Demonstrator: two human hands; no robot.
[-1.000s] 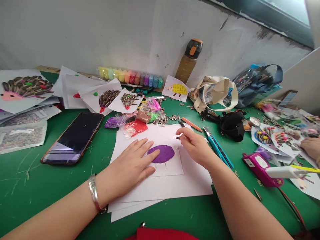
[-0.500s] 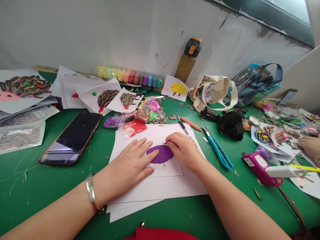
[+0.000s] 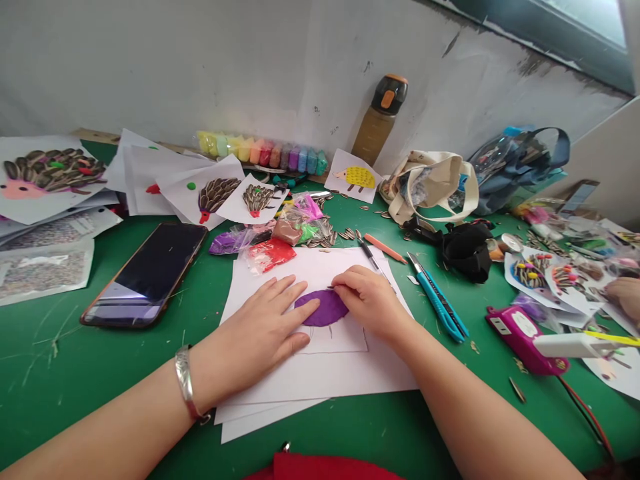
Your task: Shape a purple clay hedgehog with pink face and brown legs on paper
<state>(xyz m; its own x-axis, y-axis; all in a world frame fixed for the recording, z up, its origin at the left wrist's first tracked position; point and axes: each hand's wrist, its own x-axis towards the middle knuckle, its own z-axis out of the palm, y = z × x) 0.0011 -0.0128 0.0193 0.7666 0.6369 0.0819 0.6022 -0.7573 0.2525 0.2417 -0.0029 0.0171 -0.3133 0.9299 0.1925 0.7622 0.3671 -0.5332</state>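
The left hand (image 3: 265,327) lies spread on the white paper (image 3: 300,380), one fingertip over the left end of the purple oval (image 3: 326,311). The oval sits between the hands, its long axis running left to right. At its upper right edge a small dark sliver (image 3: 330,287) pokes out leftward, long axis roughly sideways, mostly hidden in the pinching fingertips of the right hand (image 3: 370,303), the nearer one.

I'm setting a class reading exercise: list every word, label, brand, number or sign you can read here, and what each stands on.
No text can be read.
Magenta device: its white label is too blurred to read.
Bottle: any markings are too small to read.
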